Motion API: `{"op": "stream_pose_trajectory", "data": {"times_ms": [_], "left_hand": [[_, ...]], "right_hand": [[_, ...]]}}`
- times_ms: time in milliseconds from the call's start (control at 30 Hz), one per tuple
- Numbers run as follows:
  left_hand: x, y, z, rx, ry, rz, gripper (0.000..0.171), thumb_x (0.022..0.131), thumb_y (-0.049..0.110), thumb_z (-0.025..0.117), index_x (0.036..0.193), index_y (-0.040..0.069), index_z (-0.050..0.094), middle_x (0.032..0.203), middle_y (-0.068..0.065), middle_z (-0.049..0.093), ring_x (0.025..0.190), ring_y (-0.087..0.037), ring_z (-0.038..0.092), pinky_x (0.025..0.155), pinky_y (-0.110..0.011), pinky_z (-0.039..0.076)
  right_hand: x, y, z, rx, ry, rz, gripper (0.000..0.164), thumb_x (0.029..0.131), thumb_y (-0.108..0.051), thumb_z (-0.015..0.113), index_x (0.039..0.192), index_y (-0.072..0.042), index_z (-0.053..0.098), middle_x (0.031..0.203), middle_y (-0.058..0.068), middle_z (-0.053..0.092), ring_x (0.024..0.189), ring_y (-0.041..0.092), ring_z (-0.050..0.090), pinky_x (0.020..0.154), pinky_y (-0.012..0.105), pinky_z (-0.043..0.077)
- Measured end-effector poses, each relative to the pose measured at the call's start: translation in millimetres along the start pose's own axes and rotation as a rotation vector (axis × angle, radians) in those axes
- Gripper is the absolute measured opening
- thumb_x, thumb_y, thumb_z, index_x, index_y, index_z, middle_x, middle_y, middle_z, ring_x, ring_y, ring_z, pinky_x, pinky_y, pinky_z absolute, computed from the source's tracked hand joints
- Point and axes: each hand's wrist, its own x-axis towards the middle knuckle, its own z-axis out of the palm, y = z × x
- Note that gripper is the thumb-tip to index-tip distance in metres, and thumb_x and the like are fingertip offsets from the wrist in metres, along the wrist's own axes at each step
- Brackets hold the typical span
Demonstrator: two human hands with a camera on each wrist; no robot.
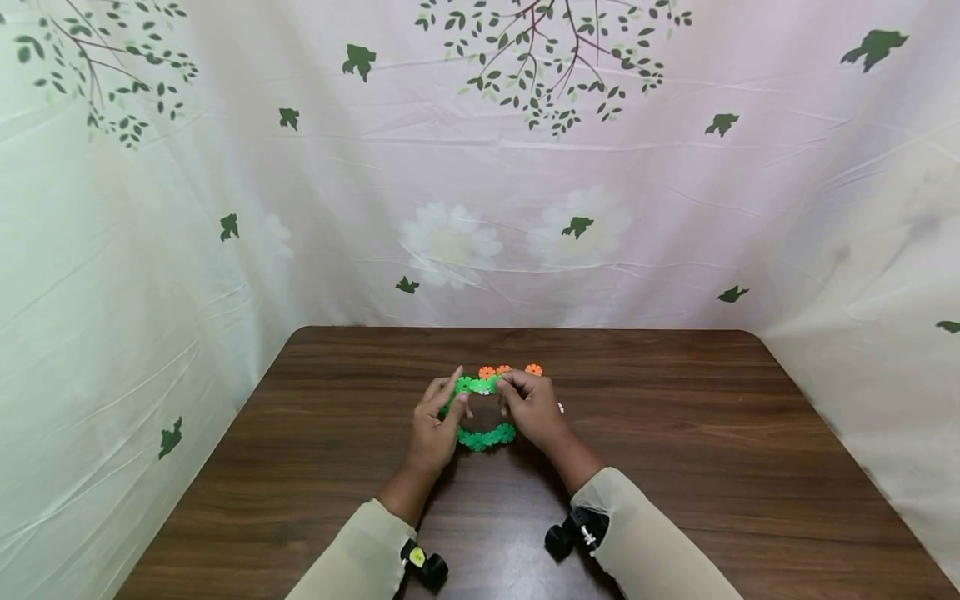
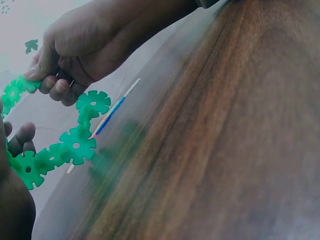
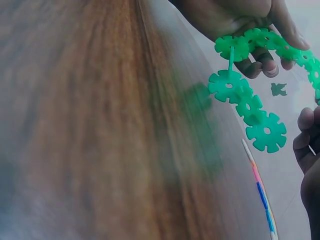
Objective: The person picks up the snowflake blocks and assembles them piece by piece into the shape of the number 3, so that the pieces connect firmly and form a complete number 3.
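Observation:
A curved chain of green notched plastic discs (image 1: 486,437) bends round between my two hands, leaving an open gap in the middle. My left hand (image 1: 433,429) holds the chain on its left side; in the right wrist view the left thumb (image 3: 292,31) lies over the discs and the fingers are beneath. On the other side my right hand (image 1: 534,410) pinches the far stretch of the chain between thumb and fingertips. In the left wrist view the lower free end (image 2: 93,104) hangs apart from the right hand (image 2: 82,45). Fingers hide some of the joined discs.
Several orange discs, one of them at the right (image 1: 533,369), lie beyond the hands on the brown wooden table (image 1: 712,467). Just right of the right hand is a small white piece (image 1: 561,407). A printed curtain (image 1: 495,192) surrounds the table. A thin colour-banded strip (image 3: 260,192) shows in the wrist views.

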Motion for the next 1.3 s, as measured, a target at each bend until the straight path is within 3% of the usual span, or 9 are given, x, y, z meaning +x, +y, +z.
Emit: {"op": "stream_pose_trajectory", "data": {"times_ms": [267, 400, 533, 667, 833, 1067, 1167, 1300], "left_hand": [[-1.1, 1.5, 1.8, 0.007, -0.008, -0.002, 0.047, 0.111, 0.003, 0.06, 0.158, 0.0, 0.054, 0.11, -0.025, 0.065, 0.082, -0.026, 0.067, 0.078, -0.025, 0.058], [-0.4, 0.8, 2.3, 0.001, -0.008, 0.013, 0.048, 0.111, 0.002, 0.059, 0.158, -0.002, 0.053, 0.11, -0.023, 0.065, 0.08, -0.028, 0.067, 0.075, -0.026, 0.058], [-0.1, 0.8, 2.2, 0.0, -0.009, 0.03, 0.048, 0.11, 0.0, 0.059, 0.158, -0.003, 0.052, 0.111, -0.023, 0.065, 0.079, -0.03, 0.067, 0.073, -0.027, 0.059], [-0.6, 0.5, 2.3, 0.005, -0.02, 0.036, 0.048, 0.11, 0.0, 0.059, 0.157, -0.004, 0.052, 0.115, -0.024, 0.065, 0.078, -0.028, 0.066, 0.073, -0.028, 0.06], [-2.0, -2.0, 2.8, 0.005, -0.026, 0.043, 0.048, 0.111, 0.0, 0.058, 0.158, -0.004, 0.051, 0.119, -0.023, 0.065, 0.077, -0.025, 0.066, 0.073, -0.028, 0.06], [-2.6, -2.3, 2.2, -0.056, 0.005, 0.049, 0.045, 0.111, -0.002, 0.055, 0.157, -0.003, 0.053, 0.12, -0.026, 0.063, 0.078, -0.035, 0.067, 0.072, -0.029, 0.061], [-1.5, 0.0, 1.9, -0.107, 0.03, 0.081, 0.041, 0.112, -0.005, 0.051, 0.153, -0.008, 0.056, 0.11, -0.029, 0.064, 0.073, -0.033, 0.068, 0.066, -0.03, 0.062], [-0.4, 2.8, 0.6, -0.167, 0.085, 0.073, 0.035, 0.112, -0.005, 0.05, 0.143, -0.015, 0.062, 0.089, -0.036, 0.066, 0.062, -0.028, 0.07, 0.059, -0.03, 0.062]], "right_hand": [[-1.6, -2.7, -0.7, -0.007, 0.017, 0.069, 0.025, 0.108, -0.007, 0.066, 0.09, 0.009, 0.071, 0.065, 0.02, 0.064, 0.057, 0.016, 0.061, 0.057, 0.026, 0.052], [-1.1, -4.5, -1.3, -0.012, 0.019, 0.102, 0.026, 0.109, -0.008, 0.066, 0.089, 0.006, 0.073, 0.066, 0.021, 0.065, 0.057, 0.013, 0.061, 0.056, 0.026, 0.052], [-0.9, -5.5, -0.9, -0.014, 0.023, 0.115, 0.024, 0.108, -0.006, 0.066, 0.088, 0.003, 0.074, 0.066, 0.022, 0.065, 0.057, 0.012, 0.061, 0.055, 0.026, 0.052], [-1.3, -5.0, -0.2, -0.024, 0.027, 0.128, 0.022, 0.107, -0.003, 0.067, 0.09, 0.008, 0.074, 0.066, 0.021, 0.065, 0.057, 0.011, 0.06, 0.056, 0.025, 0.052], [-1.5, -3.8, 0.3, -0.037, 0.031, 0.129, 0.021, 0.107, -0.002, 0.067, 0.092, 0.012, 0.074, 0.066, 0.02, 0.064, 0.057, 0.014, 0.061, 0.057, 0.025, 0.053], [-0.8, -3.6, 0.5, -0.056, -0.005, 0.09, 0.022, 0.11, -0.008, 0.063, 0.095, 0.006, 0.072, 0.069, 0.019, 0.065, 0.062, 0.021, 0.064, 0.059, 0.025, 0.053], [-0.7, -4.4, 1.2, -0.05, -0.021, 0.089, 0.023, 0.112, -0.009, 0.061, 0.098, 0.007, 0.07, 0.072, 0.019, 0.065, 0.065, 0.023, 0.065, 0.061, 0.025, 0.053], [-0.3, -4.9, 2.7, -0.034, -0.038, 0.083, 0.022, 0.112, -0.008, 0.059, 0.1, 0.008, 0.068, 0.075, 0.021, 0.066, 0.067, 0.023, 0.066, 0.063, 0.026, 0.055]]}}
